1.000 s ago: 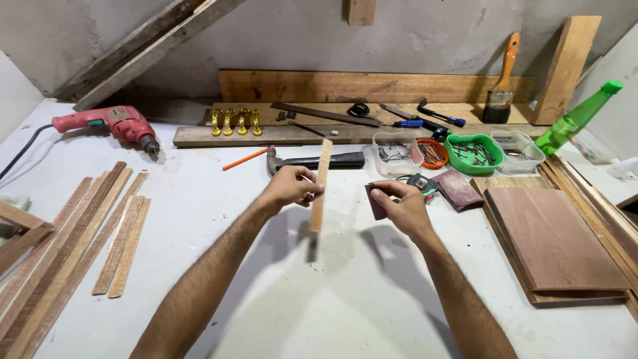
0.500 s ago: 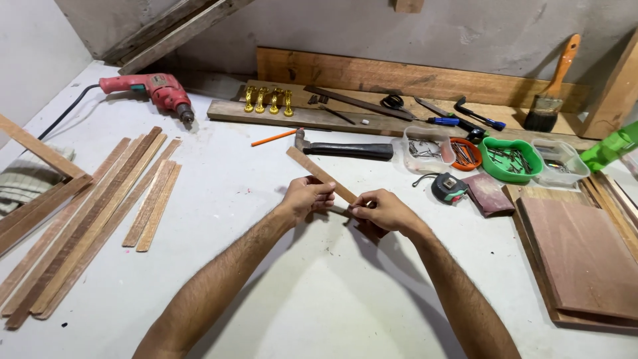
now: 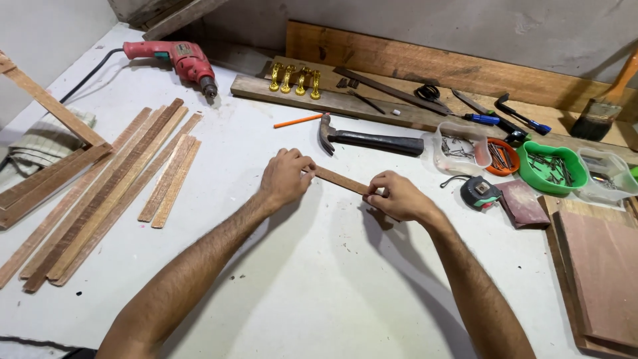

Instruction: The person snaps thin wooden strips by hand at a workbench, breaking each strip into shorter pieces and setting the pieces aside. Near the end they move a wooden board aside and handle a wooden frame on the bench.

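Wooden strip (image 3: 339, 179) held flat and low over the white desk (image 3: 319, 286), near its middle, slanting from upper left to lower right. Left hand (image 3: 286, 176) closed on its upper end, fingers curled over the top; right hand (image 3: 395, 197) closed on its lower end, thumb and fingers pinching the wood. Just behind the strip: a hammer (image 3: 369, 139) lying on its side, and an orange pencil (image 3: 298, 121) to its left. Off to the left, well apart: a spread of longer slats (image 3: 113, 193) side by side, and a red drill (image 3: 176, 58) by the far corner. Along the back, a plank (image 3: 345, 105) carrying four gold fittings (image 3: 296, 78) and several dark tools. To the right, a row of small tubs: clear plastic (image 3: 460, 147) with nails, round orange (image 3: 500, 156), green (image 3: 551, 166), and another clear one (image 3: 608, 174) at the edge. Near the right hand: a tape measure (image 3: 480, 191) and a brown sanding block (image 3: 522, 205). Far right, stacked reddish boards (image 3: 601, 272); a paintbrush (image 3: 601, 110) behind.
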